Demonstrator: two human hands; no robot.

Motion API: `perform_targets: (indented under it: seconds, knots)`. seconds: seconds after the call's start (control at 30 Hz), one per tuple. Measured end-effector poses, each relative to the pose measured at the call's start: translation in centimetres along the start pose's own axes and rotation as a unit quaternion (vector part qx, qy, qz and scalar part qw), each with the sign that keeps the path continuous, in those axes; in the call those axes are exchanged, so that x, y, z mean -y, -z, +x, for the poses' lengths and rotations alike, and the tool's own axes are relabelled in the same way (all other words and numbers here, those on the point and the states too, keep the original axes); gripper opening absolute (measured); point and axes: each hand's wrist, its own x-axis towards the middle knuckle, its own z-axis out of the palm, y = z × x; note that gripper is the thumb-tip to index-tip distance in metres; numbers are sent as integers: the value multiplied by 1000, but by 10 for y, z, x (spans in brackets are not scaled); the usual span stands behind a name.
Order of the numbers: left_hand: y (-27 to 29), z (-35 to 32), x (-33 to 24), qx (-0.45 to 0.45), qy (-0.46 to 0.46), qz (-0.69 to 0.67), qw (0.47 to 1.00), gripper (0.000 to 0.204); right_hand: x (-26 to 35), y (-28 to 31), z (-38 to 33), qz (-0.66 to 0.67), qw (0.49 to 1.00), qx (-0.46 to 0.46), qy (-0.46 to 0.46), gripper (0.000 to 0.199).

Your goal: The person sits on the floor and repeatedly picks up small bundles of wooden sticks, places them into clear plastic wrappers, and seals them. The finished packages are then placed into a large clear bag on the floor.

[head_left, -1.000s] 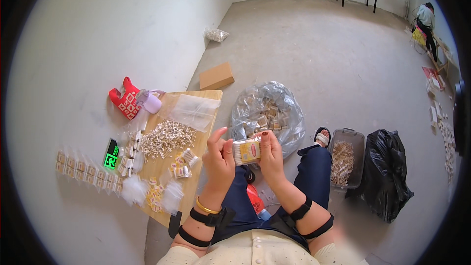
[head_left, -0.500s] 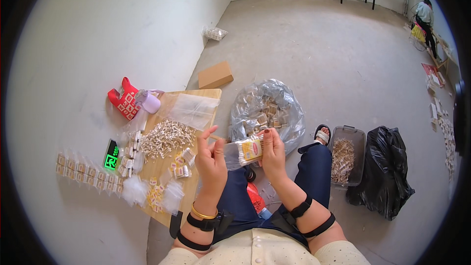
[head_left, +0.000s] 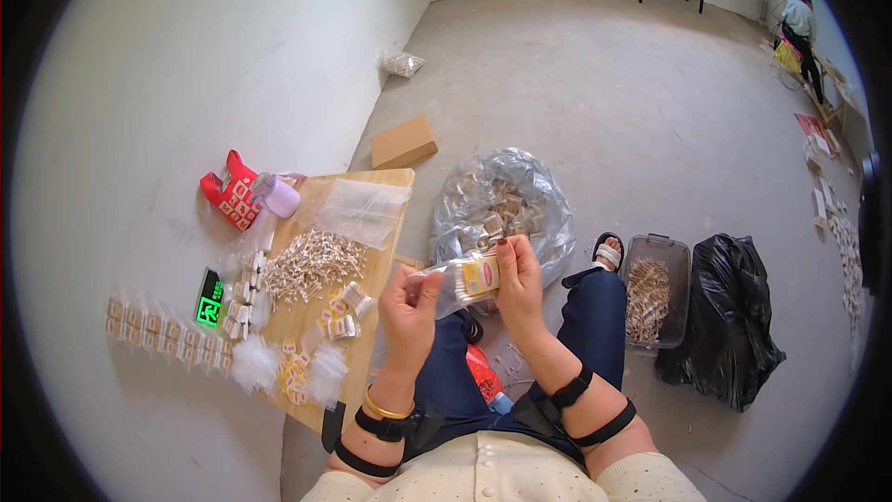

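Note:
Between my hands, above my lap, is a clear plastic bag of cotton swabs [head_left: 476,280] with a yellow card inside. My right hand [head_left: 520,284] grips the filled end. On the other side, my left hand [head_left: 409,302] pinches the loose plastic end. The wooden table [head_left: 376,265] at my left carries a heap of loose cotton swabs [head_left: 311,263], yellow cards [head_left: 295,367], small swab bundles [head_left: 344,325] and stacked clear bags [head_left: 327,374]. Just beyond my hands, a large clear sack [head_left: 455,191] holds many packed swab bundles.
A grey bin [head_left: 656,246] of loose swabs stands by my foot, beside a black plastic bag [head_left: 729,325]. Packed bags [head_left: 167,335] line the table's left side. A purple bottle [head_left: 277,195] and red bag [head_left: 232,195] sit behind. A cardboard box [head_left: 404,142] and another person [head_left: 799,28] are farther off.
My left hand's raised fingers have closed onto the bag's loose end. The bag has turned slightly, its empty end now stretched toward my left hand.

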Motion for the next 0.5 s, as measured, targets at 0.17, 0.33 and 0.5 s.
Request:
perform_targets:
  seconds: [0.17,0.33,0.5]
  knots:
    - [10,4,-9,6,-5,-89,996,21,12,1,4,72,997,2,-39,25]
    - [17,12,-29,-38,0,-207,978,16,17,5,8,96,994,-19,-49,25]
    - [18,17,-36,9,5,-112,994,13,19,2,7,103,992,-18,-75,24]
